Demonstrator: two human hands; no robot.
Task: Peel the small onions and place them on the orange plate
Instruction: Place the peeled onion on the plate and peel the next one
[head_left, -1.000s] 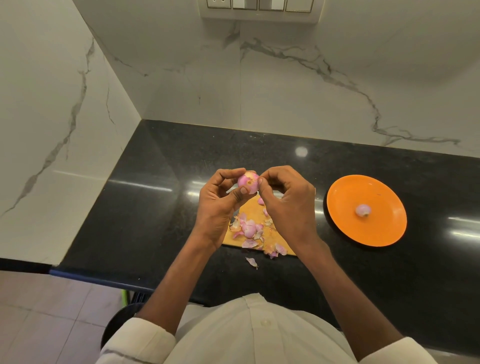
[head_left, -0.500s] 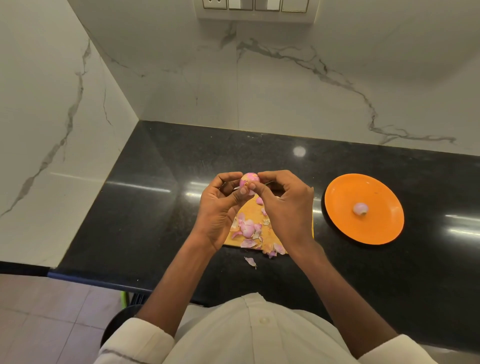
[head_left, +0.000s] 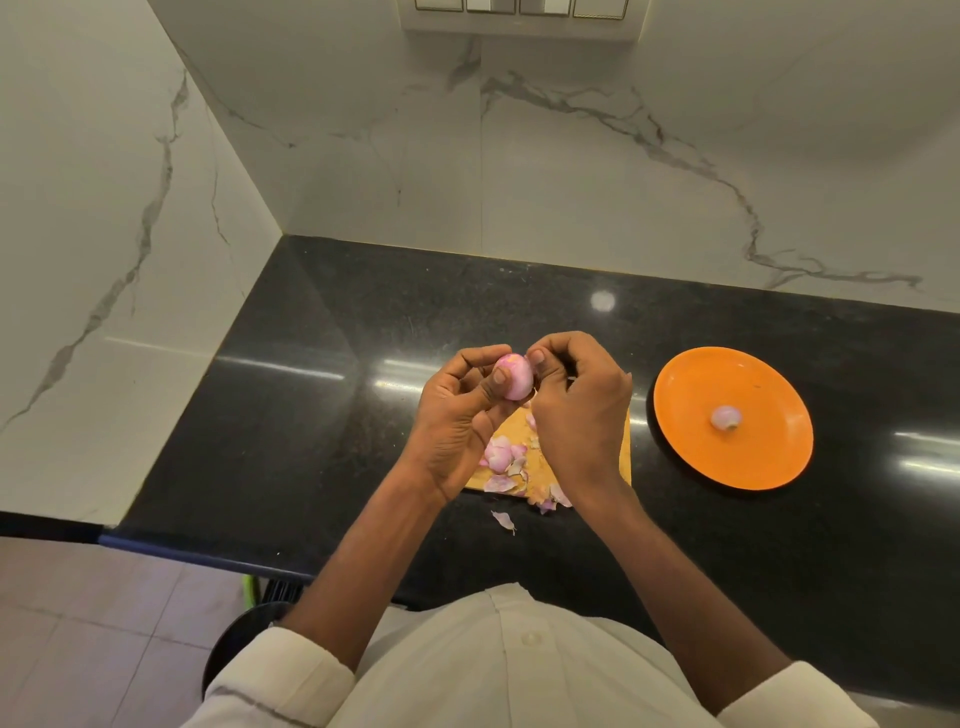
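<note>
I am looking down from the head camera at a black polished counter (head_left: 322, 395) set in a corner of white marble walls (head_left: 363, 171) with grey veins. My two bare hands meet above the middle of the counter, holding one small pink onion (head_left: 514, 376) between them.

My left hand (head_left: 457, 421) has its fingers (head_left: 470, 361) curled around the far side of the onion, and its thumb presses the near side. My right hand (head_left: 579, 415) is curled too, and its thumb tip touches the onion's upper right side. I cannot tell whether the other fingers of the right hand pinch any skin, because the hand hides them.

Directly below the hands lies a yellow-brown cutting board (head_left: 519, 452), mostly covered by them. Loose pink and pale onion peels (head_left: 501, 457) are heaped on the board, and one stray peel (head_left: 504, 521) lies on the counter just in front of it.

To the right of the board, close but not touching, sits the orange plate (head_left: 691, 447). One peeled small onion (head_left: 725, 417) rests near the plate's centre.

At the top edge of the view, a row of pale wall switches (head_left: 519, 8) is set in the marble. At the bottom, my white shirt (head_left: 498, 670) and rolled sleeves fill the frame. To the lower left I see pale floor tiles (head_left: 93, 634).
</note>
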